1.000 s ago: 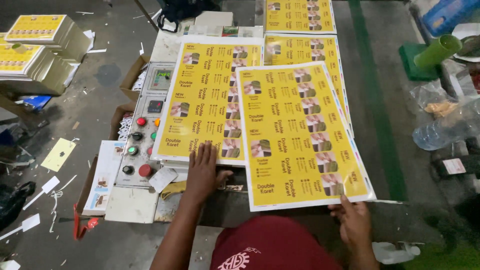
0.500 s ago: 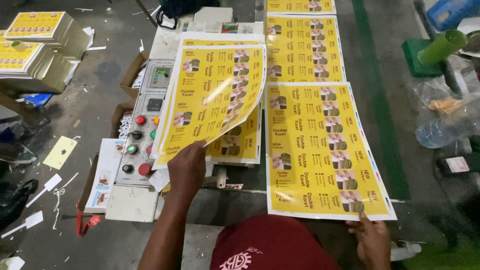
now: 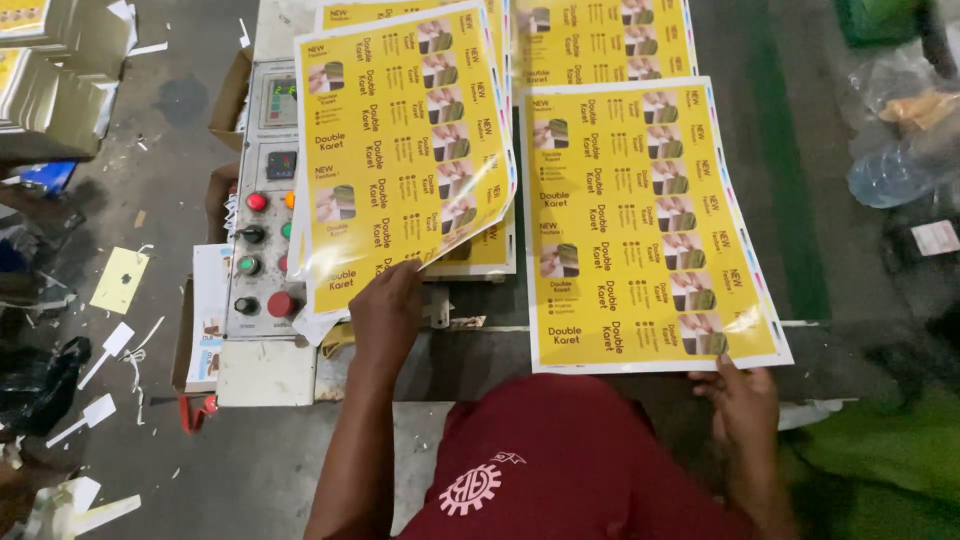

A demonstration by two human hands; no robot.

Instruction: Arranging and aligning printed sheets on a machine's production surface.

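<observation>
Left hand [image 3: 385, 315] pinching lifted yellow sheet [image 3: 400, 150]; right hand [image 3: 745, 405] gripping flat sheet [image 3: 640, 220].

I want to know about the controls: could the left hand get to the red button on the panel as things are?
Probably not straight away: the left hand grips a lifted yellow sheet whose lower edge hangs over the control panel. The red button sits close beside it, uncovered.
</observation>
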